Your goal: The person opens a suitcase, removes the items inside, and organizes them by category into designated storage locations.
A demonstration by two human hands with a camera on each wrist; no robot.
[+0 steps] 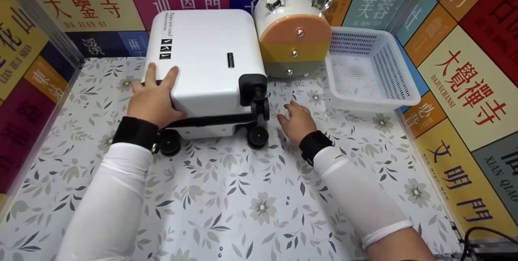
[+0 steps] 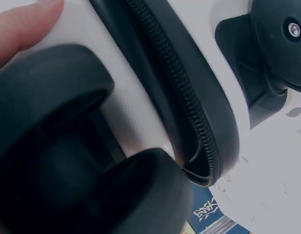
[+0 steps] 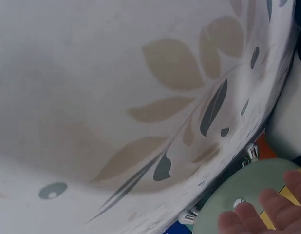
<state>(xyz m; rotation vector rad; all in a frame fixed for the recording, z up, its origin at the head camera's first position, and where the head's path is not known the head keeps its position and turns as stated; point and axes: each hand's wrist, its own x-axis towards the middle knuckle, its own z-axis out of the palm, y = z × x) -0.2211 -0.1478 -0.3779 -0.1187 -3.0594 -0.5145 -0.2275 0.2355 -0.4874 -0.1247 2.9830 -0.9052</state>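
White hard-shell suitcase (image 1: 202, 62) flat on the floral tabletop (image 1: 226, 196), long axis from 6 to 12 o'clock, black wheels (image 1: 258, 136) toward the near edge. Round drawer cabinet (image 1: 293, 34) just beside its far right corner, at 2 o'clock; white mesh basket (image 1: 368, 71) further right, at 3 o'clock. Left hand (image 1: 156, 99) pressed on the case's near left corner, fingers spread flat over the shell, clamped on nothing. Right hand (image 1: 297, 121) palm-down on the tabletop at 4 o'clock from the case, fingers relaxed and apart, just right of the wheels, holding nothing; nearer hand the left.
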